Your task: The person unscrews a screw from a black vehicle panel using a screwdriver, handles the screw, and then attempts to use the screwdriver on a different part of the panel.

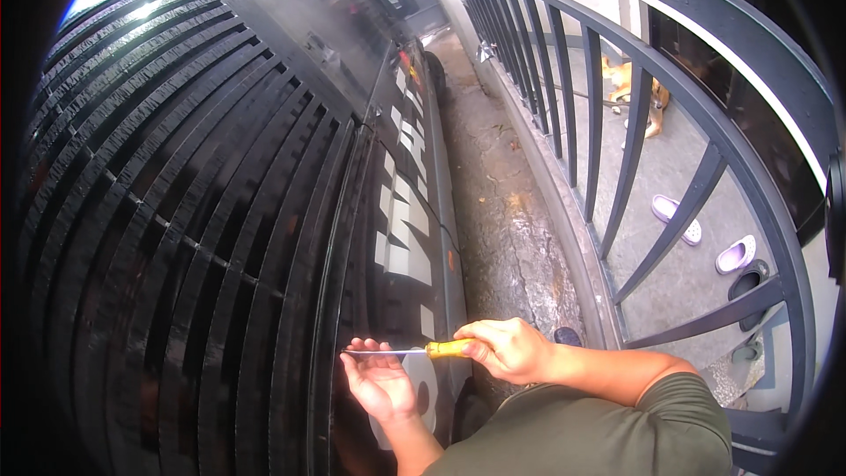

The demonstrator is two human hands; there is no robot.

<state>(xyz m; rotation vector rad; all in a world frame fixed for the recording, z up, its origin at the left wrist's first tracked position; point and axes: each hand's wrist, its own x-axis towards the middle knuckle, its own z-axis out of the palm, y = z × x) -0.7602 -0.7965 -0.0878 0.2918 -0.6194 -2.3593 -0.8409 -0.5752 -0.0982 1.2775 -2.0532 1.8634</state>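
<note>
My right hand (pixel 511 349) is wrapped around the yellow handle of a screwdriver (pixel 448 349), held level with its metal shaft pointing left. My left hand (pixel 381 379) is palm up near the tip, with the thumb and fingers about the shaft. The tip meets the dark edge of a black slatted vehicle roof rack (pixel 185 238); what it touches there is too small to make out. Below the rack, the vehicle's black side panel (pixel 361 317) carries large white lettering.
A narrow wet concrete path (pixel 520 211) runs between the vehicle and a dark metal railing (pixel 634 137). Beyond the railing, a tan dog (pixel 633 88) lies on grey tiles, with lilac clogs (pixel 736 254) and a black clog (pixel 749 286) nearby.
</note>
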